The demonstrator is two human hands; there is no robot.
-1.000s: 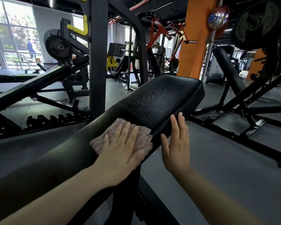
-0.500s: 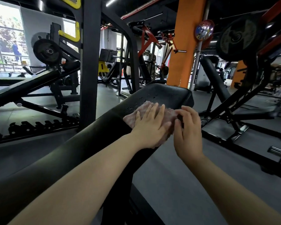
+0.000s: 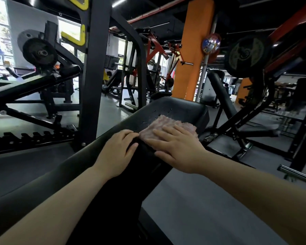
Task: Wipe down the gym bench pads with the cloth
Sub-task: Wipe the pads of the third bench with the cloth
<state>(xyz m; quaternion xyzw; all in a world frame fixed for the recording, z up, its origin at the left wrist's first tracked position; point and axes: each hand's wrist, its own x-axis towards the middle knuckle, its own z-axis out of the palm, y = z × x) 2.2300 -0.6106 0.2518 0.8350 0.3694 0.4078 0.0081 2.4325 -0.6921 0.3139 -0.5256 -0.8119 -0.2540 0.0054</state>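
A long black gym bench pad point(image 3: 182, 108) runs away from me, with water droplets near its far end. A pink cloth point(image 3: 168, 123) lies flat on the pad's far part. My right hand point(image 3: 178, 149) presses palm-down on the cloth's near half, fingers spread. Just left of the cloth, my left hand point(image 3: 118, 151) rests on the bare pad with its fingers bent, holding nothing. The cloth's near edge is hidden under my right hand.
A black rack upright point(image 3: 94, 71) stands close on the left of the bench. A weight plate point(image 3: 38, 53) hangs on a machine at the left, another plate point(image 3: 245, 55) at the right. An orange pillar point(image 3: 191, 50) stands behind. Grey floor point(image 3: 201, 200) lies to the right.
The cloth slid up the pad toward its far end. It passed from under my left hand to under my right hand, and my left hand moved off to the pad beside it.
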